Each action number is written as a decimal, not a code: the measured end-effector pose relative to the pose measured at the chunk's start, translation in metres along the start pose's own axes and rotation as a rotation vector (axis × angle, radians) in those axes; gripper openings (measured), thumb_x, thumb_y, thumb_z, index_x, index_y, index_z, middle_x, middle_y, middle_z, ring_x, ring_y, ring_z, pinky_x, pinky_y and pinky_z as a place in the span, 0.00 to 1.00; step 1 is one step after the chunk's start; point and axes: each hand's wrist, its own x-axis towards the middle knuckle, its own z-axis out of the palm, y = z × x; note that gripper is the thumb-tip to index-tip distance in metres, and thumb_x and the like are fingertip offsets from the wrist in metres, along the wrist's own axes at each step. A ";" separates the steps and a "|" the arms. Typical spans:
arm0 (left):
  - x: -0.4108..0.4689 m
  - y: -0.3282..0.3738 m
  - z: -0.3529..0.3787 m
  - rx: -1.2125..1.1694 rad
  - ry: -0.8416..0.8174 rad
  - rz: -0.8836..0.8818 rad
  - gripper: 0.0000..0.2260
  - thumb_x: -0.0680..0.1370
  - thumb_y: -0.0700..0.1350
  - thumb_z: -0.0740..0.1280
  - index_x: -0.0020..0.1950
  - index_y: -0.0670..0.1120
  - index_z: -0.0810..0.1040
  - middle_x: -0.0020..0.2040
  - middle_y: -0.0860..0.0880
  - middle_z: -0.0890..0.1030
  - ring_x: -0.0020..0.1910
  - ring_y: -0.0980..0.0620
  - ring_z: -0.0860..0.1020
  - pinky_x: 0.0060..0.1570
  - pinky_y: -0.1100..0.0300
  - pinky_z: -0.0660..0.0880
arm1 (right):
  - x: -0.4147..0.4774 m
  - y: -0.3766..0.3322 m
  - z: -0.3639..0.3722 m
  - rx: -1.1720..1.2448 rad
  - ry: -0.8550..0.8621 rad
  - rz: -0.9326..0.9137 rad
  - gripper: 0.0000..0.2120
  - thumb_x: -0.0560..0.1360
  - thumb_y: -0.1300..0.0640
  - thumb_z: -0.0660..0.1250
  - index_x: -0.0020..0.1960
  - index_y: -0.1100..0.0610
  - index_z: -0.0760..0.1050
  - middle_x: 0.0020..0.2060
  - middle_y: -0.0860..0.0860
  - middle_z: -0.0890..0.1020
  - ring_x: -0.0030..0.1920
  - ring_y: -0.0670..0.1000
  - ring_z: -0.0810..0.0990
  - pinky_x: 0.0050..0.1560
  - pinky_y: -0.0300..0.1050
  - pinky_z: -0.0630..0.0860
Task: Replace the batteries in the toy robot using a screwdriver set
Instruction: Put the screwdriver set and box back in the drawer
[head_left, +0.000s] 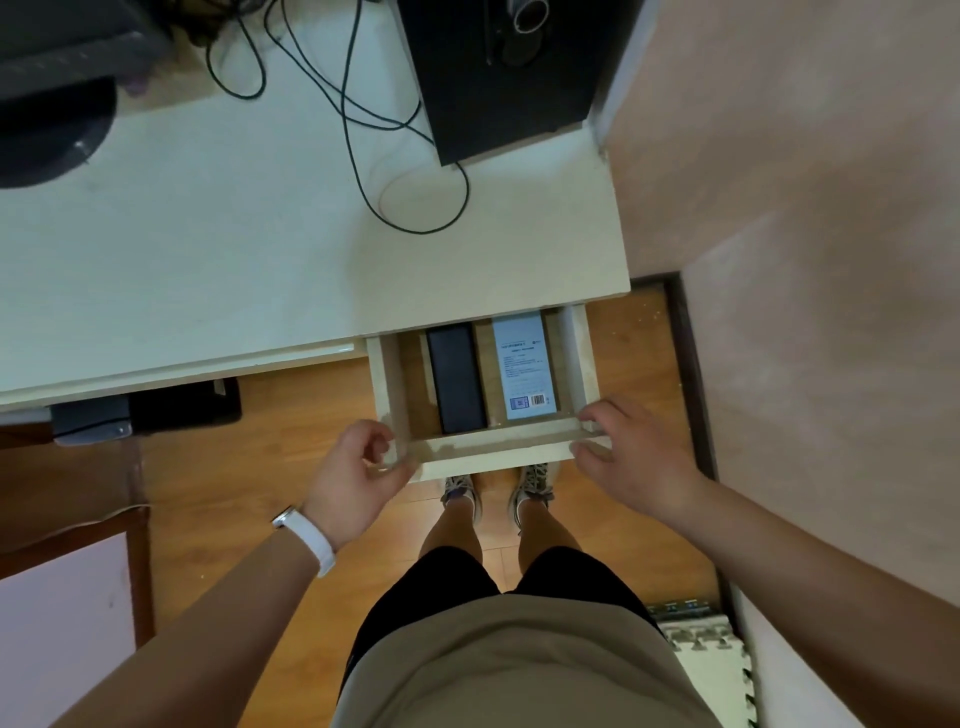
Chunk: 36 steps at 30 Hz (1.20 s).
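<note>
Beneath the desk (260, 234) edge, left hand (358, 478) and right hand (634, 457) grip the open drawer (493, 448) by its front corners.

The rear of the drawer (387, 379) lies hidden under the tabletop (234, 249), and with it the far ends of the black case (457, 379) and the pale blue box (524, 364). The print on the blue box is too small to read. The left hand (353, 478) has blurred fingers (382, 439) at the drawer's front corner, so contact cannot be told. The right hand (634, 452), curled on the other end, is blurred too. The drawer front covers the toes of the shoes (460, 491). The picture's edges cut off the round stand (47, 130) and the black cabinet (509, 78).
</note>
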 end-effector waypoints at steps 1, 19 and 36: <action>-0.003 -0.008 -0.002 0.046 -0.004 0.006 0.16 0.71 0.46 0.78 0.53 0.49 0.75 0.46 0.50 0.76 0.46 0.52 0.75 0.43 0.64 0.71 | -0.003 0.005 0.000 -0.043 -0.013 -0.016 0.21 0.76 0.46 0.66 0.65 0.53 0.72 0.58 0.47 0.74 0.58 0.48 0.72 0.54 0.42 0.71; 0.018 -0.017 -0.005 0.044 0.164 -0.076 0.14 0.73 0.52 0.75 0.57 0.53 0.79 0.48 0.54 0.81 0.47 0.56 0.79 0.41 0.62 0.75 | 0.021 0.025 -0.011 0.132 0.158 0.198 0.26 0.71 0.45 0.73 0.64 0.54 0.73 0.56 0.49 0.77 0.50 0.48 0.78 0.50 0.44 0.78; 0.088 0.021 -0.006 -0.147 0.461 -0.251 0.17 0.73 0.59 0.74 0.40 0.47 0.75 0.39 0.51 0.79 0.39 0.49 0.77 0.36 0.59 0.68 | 0.098 0.000 -0.023 0.501 0.353 0.456 0.27 0.70 0.41 0.72 0.63 0.54 0.73 0.52 0.45 0.80 0.51 0.46 0.78 0.44 0.40 0.73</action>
